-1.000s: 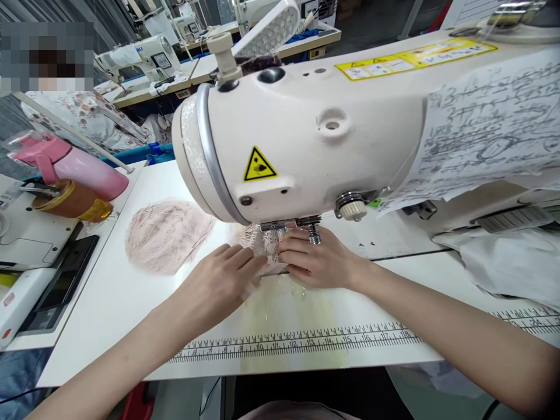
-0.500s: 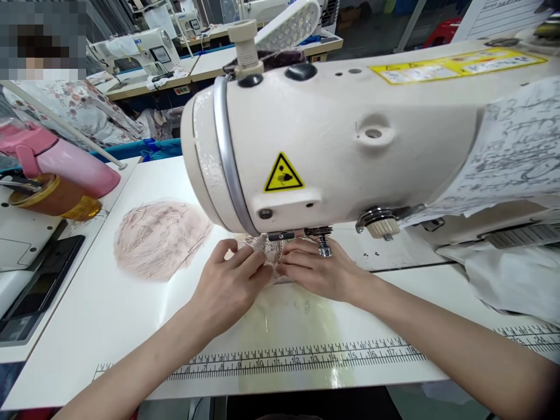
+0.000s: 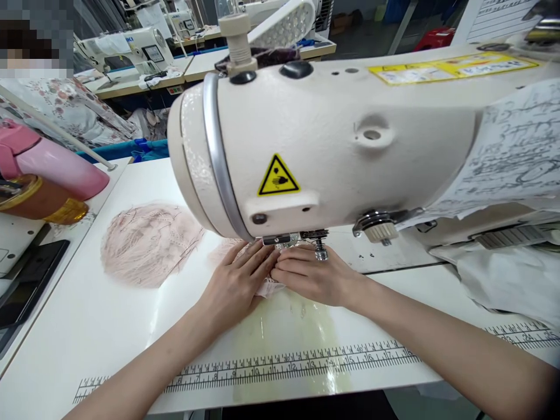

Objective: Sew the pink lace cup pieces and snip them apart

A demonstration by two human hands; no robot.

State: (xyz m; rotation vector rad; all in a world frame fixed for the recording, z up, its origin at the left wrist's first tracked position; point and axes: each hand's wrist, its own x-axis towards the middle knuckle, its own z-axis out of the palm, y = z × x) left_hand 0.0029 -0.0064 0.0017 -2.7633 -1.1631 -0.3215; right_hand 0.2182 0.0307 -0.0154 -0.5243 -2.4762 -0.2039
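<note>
A cream sewing machine (image 3: 332,140) fills the upper middle of the view. Under its head lies a small piece of pale pink lace (image 3: 268,287), mostly hidden by my hands. My left hand (image 3: 238,283) lies on the lace with its fingers stretched toward the presser foot (image 3: 321,251). My right hand (image 3: 308,273) rests beside it, fingers curled down and pressing the lace at the needle area. The fingertips of both hands meet just below the machine head.
A round stack of pink lace pieces (image 3: 146,242) lies to the left on the white table (image 3: 109,326). A printed ruler strip (image 3: 284,364) runs along the front edge. A pink bottle (image 3: 52,166), a brown tape roll (image 3: 41,201) and a co-worker sit far left.
Both hands slid the lace a little further under the machine head; my left fingers now lie flatter and closer to the presser foot. The camera shifted slightly.
</note>
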